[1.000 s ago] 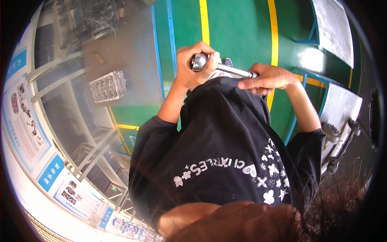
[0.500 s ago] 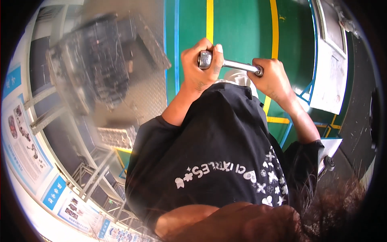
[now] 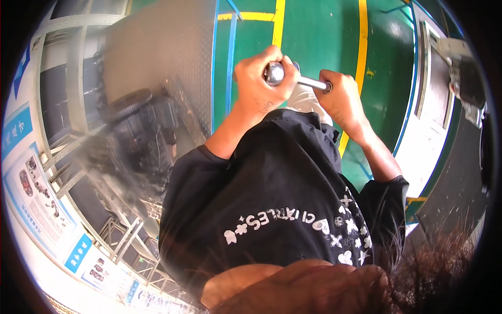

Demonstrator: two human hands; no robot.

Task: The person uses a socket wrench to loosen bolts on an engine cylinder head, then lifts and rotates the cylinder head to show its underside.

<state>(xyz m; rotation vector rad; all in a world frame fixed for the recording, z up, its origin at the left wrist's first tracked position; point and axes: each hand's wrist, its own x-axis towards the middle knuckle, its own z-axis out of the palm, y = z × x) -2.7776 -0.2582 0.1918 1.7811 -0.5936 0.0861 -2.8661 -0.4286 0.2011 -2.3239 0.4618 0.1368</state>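
Note:
Both of my hands grip a chrome ratchet wrench (image 3: 312,82), held in front of my body above the green floor. My left hand (image 3: 258,83) is closed around its thick end, and a rounded shiny piece shows between thumb and fingers. The far end of the shaft sits in my right hand (image 3: 341,99), whose fingers are curled around it; a round metal end peeks out beside the thumb. My palms hide parts of the tool.
To my left, a dark, blurred engine-like assembly (image 3: 138,141) rests on a metal-topped bench (image 3: 151,47). Metal frames and wall posters (image 3: 39,193) stand beyond it. Yellow lines (image 3: 361,47) mark the green floor. A white-topped table (image 3: 426,125) is at the right.
The view has shifted, so the engine assembly and bench appear lower. My hands have come slightly closer together, and both still hold the wrench.

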